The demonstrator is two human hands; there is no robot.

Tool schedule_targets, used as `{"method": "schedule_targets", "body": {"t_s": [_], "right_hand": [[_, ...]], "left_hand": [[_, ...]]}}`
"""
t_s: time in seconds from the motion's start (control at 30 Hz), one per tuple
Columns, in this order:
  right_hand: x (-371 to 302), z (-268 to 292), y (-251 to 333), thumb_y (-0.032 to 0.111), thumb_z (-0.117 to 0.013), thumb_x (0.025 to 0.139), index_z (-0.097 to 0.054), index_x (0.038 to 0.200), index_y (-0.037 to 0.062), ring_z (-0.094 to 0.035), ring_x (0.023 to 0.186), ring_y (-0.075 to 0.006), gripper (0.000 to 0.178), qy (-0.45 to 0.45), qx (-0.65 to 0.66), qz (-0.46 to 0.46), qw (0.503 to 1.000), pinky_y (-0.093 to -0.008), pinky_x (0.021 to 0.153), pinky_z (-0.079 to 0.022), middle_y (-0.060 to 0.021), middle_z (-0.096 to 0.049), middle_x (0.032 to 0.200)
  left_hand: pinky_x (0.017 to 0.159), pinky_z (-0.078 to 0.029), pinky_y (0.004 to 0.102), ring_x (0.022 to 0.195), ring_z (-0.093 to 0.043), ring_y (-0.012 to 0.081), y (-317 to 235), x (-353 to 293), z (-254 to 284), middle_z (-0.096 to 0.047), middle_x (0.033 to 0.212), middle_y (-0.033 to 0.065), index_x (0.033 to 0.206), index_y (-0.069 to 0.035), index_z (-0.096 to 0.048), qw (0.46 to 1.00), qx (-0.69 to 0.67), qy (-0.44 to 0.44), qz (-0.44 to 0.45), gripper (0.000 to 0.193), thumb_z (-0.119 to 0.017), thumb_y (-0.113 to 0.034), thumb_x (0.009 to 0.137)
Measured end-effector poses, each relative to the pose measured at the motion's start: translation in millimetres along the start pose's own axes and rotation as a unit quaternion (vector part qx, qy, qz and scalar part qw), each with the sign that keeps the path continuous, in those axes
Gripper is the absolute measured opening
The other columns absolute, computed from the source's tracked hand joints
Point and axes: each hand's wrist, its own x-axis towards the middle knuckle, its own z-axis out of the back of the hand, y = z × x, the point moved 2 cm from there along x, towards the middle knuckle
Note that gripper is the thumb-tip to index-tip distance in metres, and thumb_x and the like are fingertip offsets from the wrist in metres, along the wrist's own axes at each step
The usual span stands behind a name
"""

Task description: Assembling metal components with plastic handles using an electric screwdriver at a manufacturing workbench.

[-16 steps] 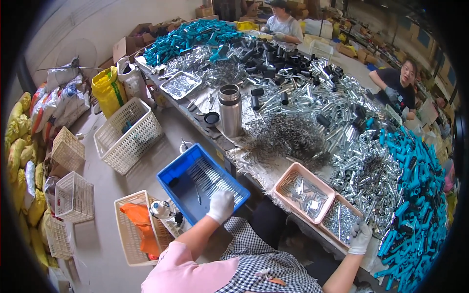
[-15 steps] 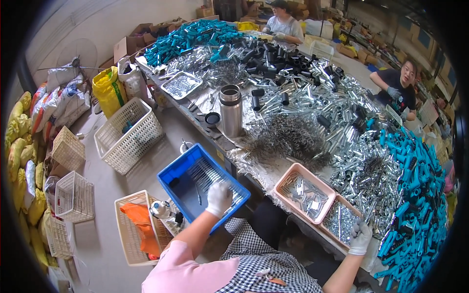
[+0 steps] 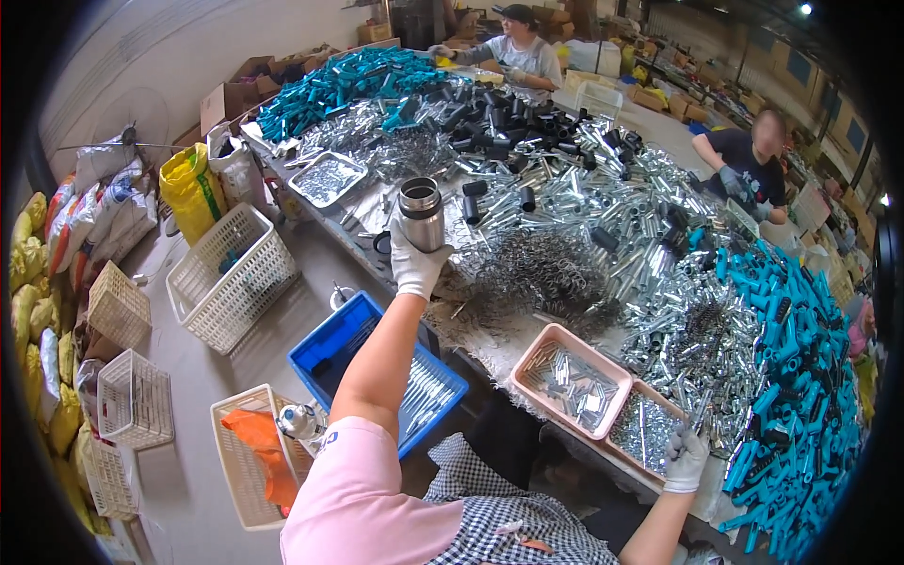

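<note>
My left hand (image 3: 417, 268), in a white glove, reaches far forward and is closed around the lower part of a steel thermos (image 3: 422, 226). The thermos stands upright with its mouth uncovered; a black lid (image 3: 381, 243) lies to its left. My gloved right hand (image 3: 686, 461) rests by the table's near edge, fingers curled on a slim metal part (image 3: 701, 412). Left of it sit a tray of small metal bits (image 3: 646, 424) and a pink tray (image 3: 556, 416) of metal pieces. Under my left forearm is a blue basket (image 3: 306, 372) with rows of thin metal rods.
Springs (image 3: 541, 273), metal tubes (image 3: 612, 217) and teal handles (image 3: 791, 377) are heaped across the table. White baskets (image 3: 235, 282) and a cream basket with orange cloth (image 3: 247, 485) stand at the left. Two co-workers sit beyond the table, one at the back (image 3: 523, 56), one right (image 3: 749, 160).
My left hand has left the blue basket and moved forward to the thermos, closing around it. The right hand stays by the small-parts tray. The back co-worker has stretched out an arm.
</note>
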Motion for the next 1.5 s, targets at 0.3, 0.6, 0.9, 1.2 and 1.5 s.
{"method": "schedule_targets", "body": {"t_s": [0.3,0.6,0.9,1.2,1.5], "right_hand": [[0,3,-2,0.011,-0.069,0.083,-0.053,0.123,0.0023,-0.044,0.051,-0.0081,0.044,0.006,0.008,0.011,1.0,-0.0216,0.039,-0.033,-0.0049,-0.056,0.085],[5,22,-7,0.019,-0.074,0.084,-0.048,0.133,-0.0018,-0.04,0.053,-0.0059,0.06,0.017,0.016,0.016,1.0,-0.02,0.04,-0.03,-0.003,-0.053,0.087],[12,26,-12,0.008,-0.06,0.088,-0.05,0.131,0.0,-0.04,0.052,-0.0067,0.045,-0.028,0.006,0.017,0.999,-0.0198,0.039,-0.03,-0.0045,-0.053,0.086],[19,61,-21,0.017,-0.072,0.087,-0.052,0.121,0.006,-0.042,0.059,-0.0063,0.041,-0.002,-0.002,-0.014,1.0,-0.0215,0.043,-0.03,-0.0013,-0.057,0.089],[18,71,-13,0.013,-0.064,0.092,-0.055,0.116,0.0027,-0.04,0.058,-0.0051,0.028,-0.004,-0.001,-0.008,1.0,-0.0202,0.043,-0.03,-0.0004,-0.054,0.086]], "left_hand": [[0.093,-0.05,0.0415,0.107,-0.061,0.0291,-28,-21,49,-0.06,0.117,0.0143,0.129,-0.007,-0.045,0.996,-0.013,-0.09,0.007,0.084,-0.087,-0.016,0.057],[0.1,-0.046,0.04,0.114,-0.059,0.029,-14,-26,105,-0.059,0.122,0.0147,0.135,-0.002,-0.042,0.992,-0.025,-0.088,-0.084,0.09,-0.087,-0.016,0.059],[0.088,-0.053,0.0391,0.101,-0.061,0.0252,-21,-9,38,-0.059,0.113,0.0106,0.127,-0.008,-0.043,0.994,-0.102,0.007,-0.046,0.081,-0.085,-0.008,0.058],[0.095,-0.049,0.044,0.108,-0.062,0.0389,9,14,-11,-0.06,0.119,0.0222,0.142,-0.005,-0.029,0.999,-0.027,0.023,-0.019,0.108,-0.089,-0.028,0.055],[0.103,-0.044,0.0401,0.118,-0.056,0.0309,14,17,9,-0.056,0.129,0.0148,0.146,-0.005,-0.028,0.985,-0.1,0.133,-0.036,0.108,-0.086,-0.021,0.056]]}}
